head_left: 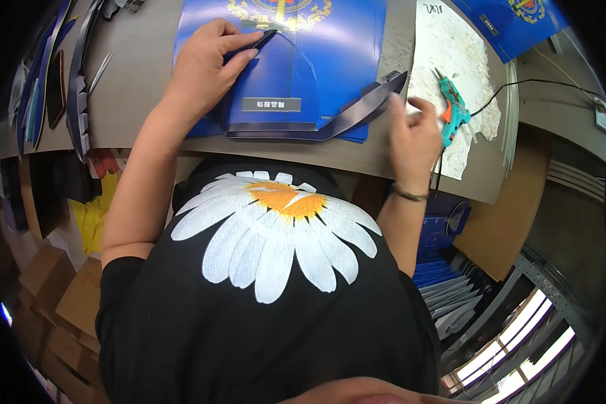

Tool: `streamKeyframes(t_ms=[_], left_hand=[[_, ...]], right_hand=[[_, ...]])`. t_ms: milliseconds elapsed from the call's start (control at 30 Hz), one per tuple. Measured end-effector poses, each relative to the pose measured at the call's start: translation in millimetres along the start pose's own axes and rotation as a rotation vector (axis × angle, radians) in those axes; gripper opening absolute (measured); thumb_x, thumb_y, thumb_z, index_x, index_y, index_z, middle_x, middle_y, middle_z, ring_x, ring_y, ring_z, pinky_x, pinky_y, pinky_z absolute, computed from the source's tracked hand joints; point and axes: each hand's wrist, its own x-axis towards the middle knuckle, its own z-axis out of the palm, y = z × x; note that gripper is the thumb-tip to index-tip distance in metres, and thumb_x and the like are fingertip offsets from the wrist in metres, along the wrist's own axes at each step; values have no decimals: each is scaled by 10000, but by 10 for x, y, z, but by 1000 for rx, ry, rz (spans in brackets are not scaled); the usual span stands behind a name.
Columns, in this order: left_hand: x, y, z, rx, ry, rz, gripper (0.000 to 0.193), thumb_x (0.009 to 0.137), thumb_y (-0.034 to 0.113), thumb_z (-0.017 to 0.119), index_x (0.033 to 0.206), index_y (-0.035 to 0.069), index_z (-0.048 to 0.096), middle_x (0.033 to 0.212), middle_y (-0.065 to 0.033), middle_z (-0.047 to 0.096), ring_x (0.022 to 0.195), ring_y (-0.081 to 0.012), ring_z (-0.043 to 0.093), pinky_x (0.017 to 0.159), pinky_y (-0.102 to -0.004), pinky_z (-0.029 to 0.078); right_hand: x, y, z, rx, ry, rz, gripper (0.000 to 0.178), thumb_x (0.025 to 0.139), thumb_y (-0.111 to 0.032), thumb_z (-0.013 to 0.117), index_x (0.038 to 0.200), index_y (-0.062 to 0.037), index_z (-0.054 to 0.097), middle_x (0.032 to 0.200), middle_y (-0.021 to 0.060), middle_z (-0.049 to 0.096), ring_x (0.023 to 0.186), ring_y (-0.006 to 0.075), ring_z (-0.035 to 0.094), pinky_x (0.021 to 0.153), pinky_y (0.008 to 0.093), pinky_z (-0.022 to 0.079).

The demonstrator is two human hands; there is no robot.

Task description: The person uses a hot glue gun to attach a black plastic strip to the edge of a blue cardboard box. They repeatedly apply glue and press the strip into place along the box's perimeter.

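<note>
My left hand [205, 71] rests over a glossy blue printed sheet [347, 47] with a gold emblem. Thumb and forefinger pinch a short, dark strip-like piece [266, 40] against the sheet; its exact kind is unclear. Along the sheet's near edge runs a long dark folded strip [343, 123], its right part bending up and away. Beside that strip's raised right end is my right hand [416, 138], fingers apart and partly curled, with nothing visible in it. Just right of this hand a teal glue gun [456, 111] with an orange trigger lies nozzle away from me.
Under the glue gun lies a white, glue-crusted board [461, 57]. Its black cord [518, 82] runs right. Another blue sheet [518, 23] is at the far right. At the left are a phone [56, 89] and a dark strip with tabs [79, 101]. Cardboard boxes [81, 296] stand below.
</note>
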Motion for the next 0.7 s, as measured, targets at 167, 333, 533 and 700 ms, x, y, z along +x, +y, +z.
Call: streamKeyframes(t_ms=[167,333,533,700], left_hand=[[44,56,116,-23,4,-15,247,879,100,670,1117,87,737,933,-113,604,841,-270,616,765,-362,496],[30,55,142,75,33,14,220,867,98,645,1060,72,747,905,-124,604,847,-302,625,770,-409,517],[47,65,184,75,33,18,262,877,52,634,1120,68,730,901,-133,585,817,-307,619,738,-399,502],[39,51,187,81,44,19,268,873,45,634,1123,71,728,896,-132,581,812,-308,618,737,-398,502]], right_hand=[[13,-462,264,-49,-77,-139,574,885,-464,651,1283,-54,585,690,162,677,652,357,679,612,438,525],[99,-747,410,-173,-159,-283,514,879,-374,647,1364,-220,578,721,138,690,667,346,679,609,439,530],[120,-844,476,-105,-144,-450,373,850,-312,678,1215,-237,698,763,83,697,682,288,675,605,401,527],[123,-870,499,-86,-157,-501,344,843,-282,682,1185,-261,714,706,68,665,653,272,656,587,399,515]])
